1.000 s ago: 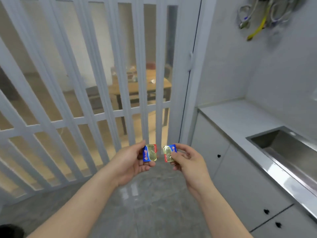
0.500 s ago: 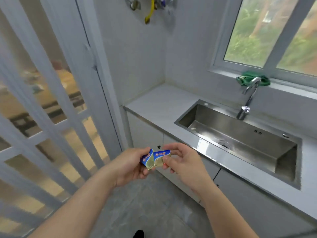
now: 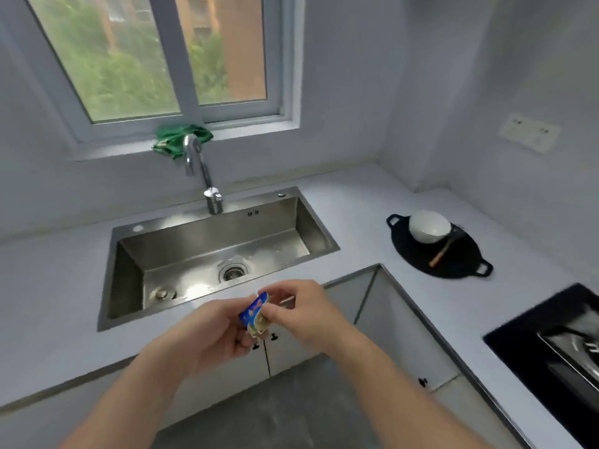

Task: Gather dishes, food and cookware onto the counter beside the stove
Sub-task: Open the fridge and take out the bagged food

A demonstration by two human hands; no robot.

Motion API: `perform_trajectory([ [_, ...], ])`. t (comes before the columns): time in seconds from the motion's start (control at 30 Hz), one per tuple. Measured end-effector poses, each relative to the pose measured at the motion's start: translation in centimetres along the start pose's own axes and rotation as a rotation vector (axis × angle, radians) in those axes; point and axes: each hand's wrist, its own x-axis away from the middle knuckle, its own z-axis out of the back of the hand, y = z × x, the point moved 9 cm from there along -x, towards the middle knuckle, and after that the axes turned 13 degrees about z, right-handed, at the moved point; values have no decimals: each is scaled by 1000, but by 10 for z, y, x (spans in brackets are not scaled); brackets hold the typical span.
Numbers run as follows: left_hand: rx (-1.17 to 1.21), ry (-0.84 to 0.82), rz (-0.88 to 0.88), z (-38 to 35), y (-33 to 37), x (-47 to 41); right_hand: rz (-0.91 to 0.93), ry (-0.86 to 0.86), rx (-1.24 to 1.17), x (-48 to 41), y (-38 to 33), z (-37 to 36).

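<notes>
Clerk: Item one, small blue-and-gold foil food packets (image 3: 254,314). Location: mid-air in front of the brushed steel rectangular sink (image 3: 207,251), between your two hands. Quantity: cannot tell, they are pressed into one bundle

Checker: Grip entry. Your left hand (image 3: 207,335) pinches the bundle from the left with thumb and curled fingers; your right hand (image 3: 308,314) pinches its upper right edge with the fingertips. Neither hand is spread

Clerk: Destination, pale grey stone counter (image 3: 431,306), the bare stretch between the black round two-handled griddle pan (image 3: 453,264) and the black glass stove top (image 3: 531,345). Already lodged there: the pan, carrying a white ceramic bowl (image 3: 428,225), seemingly upturned, and a wooden-handled utensil (image 3: 437,258)

Checker: Handling note, offered as judgement. Take the whole bundle into one hand before you reach, so no packet slips loose; foil this light probably slides. Squeeze gently, since the contents may be soft. Lay the packets flat on the bare counter, near the pan and apart from the stove top, and release only once they rest there
</notes>
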Motion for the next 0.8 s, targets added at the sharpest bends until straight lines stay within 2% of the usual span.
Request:
perform_trajectory([
  [0.17,-231,-195,106,-89,19,-67,-170,272,43,49,47,82],
  [0.37,-448,-285,112,-200,28,-135,-390,648,-3,119,111,174],
  [0.57,-773,-185,-21,-285,50,-203,-480,819,-202,149,180,249],
  [0.8,-861,-48,38,-355,78,-273,-586,891,-365,146,258,323],
])
